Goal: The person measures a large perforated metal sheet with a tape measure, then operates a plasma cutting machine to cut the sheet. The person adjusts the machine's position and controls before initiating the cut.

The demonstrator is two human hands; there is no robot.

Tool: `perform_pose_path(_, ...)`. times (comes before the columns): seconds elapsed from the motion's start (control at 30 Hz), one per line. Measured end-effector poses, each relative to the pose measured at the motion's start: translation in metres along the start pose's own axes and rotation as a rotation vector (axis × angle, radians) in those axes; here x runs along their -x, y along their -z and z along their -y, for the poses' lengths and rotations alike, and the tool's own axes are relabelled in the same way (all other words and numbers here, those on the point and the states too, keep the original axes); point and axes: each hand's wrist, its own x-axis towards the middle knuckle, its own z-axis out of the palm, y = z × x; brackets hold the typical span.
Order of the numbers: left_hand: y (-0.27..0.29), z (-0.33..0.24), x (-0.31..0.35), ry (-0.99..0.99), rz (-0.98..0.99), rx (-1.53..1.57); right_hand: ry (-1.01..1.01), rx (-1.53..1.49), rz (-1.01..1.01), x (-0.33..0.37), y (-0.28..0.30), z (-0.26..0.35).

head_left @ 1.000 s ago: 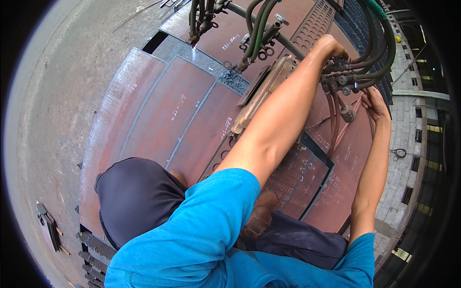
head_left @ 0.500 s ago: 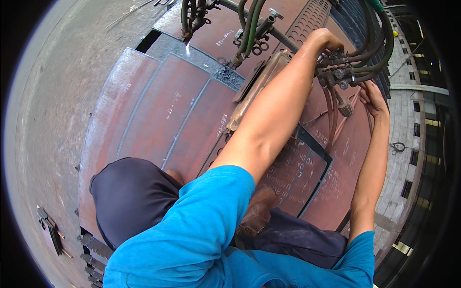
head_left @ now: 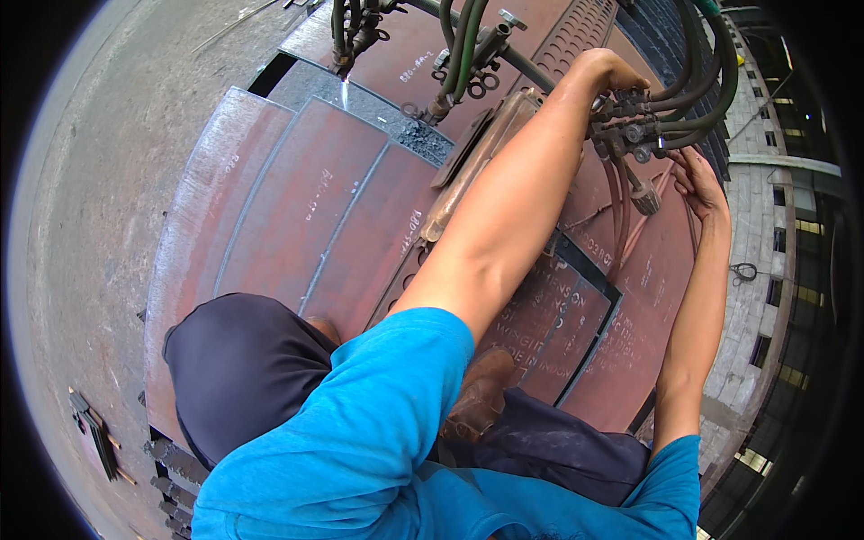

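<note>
My left hand (head_left: 623, 74) reaches over to the far side of a gas valve block (head_left: 625, 130), bent at the wrist, its fingers curled and mostly hidden. On the block's near right side is my right hand (head_left: 702, 184), its fingers curled beside the small knobs and hoses; what they pinch is not clear. Dark hoses (head_left: 715, 99) loop out of the block. A metal bar (head_left: 522, 65) carries two cutting torches. From the left torch (head_left: 342, 58) a bright flame points down at the steel plate (head_left: 270, 189); no flame shows at the right torch (head_left: 436, 112).
A worn brown machine body (head_left: 481, 166) lies below my left forearm, near a perforated rail (head_left: 580, 36). Dark cut slots (head_left: 589, 346) divide the marked plates. My boot (head_left: 481, 396) rests on the steel. Hand tools (head_left: 94, 432) lie on the floor at left.
The view has shifted very slightly, moving plates and torches a little left in it. Both hands stay at the valve block, and the left torch's flame still burns.
</note>
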Motion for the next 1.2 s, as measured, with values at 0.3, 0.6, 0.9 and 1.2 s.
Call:
perform_pose_path(0.3, 0.008, -0.001, -0.015, 0.027, -0.161, -0.184, -0.02, 0.005, -0.006, 0.0, -0.004, 0.002)
perform_pose_path(0.6, 0.004, -0.008, -0.014, 0.044, -0.275, -0.256, -0.018, 0.013, -0.007, 0.003, -0.005, 0.003)
perform_pose_path(0.9, 0.008, -0.009, -0.012, 0.038, -0.271, -0.297, -0.03, 0.062, -0.008, 0.012, -0.018, 0.008)
perform_pose_path(1.2, 0.001, 0.022, 0.04, -0.137, -0.381, 0.405, 0.146, -0.159, -0.399, 0.01, -0.027, -0.02)
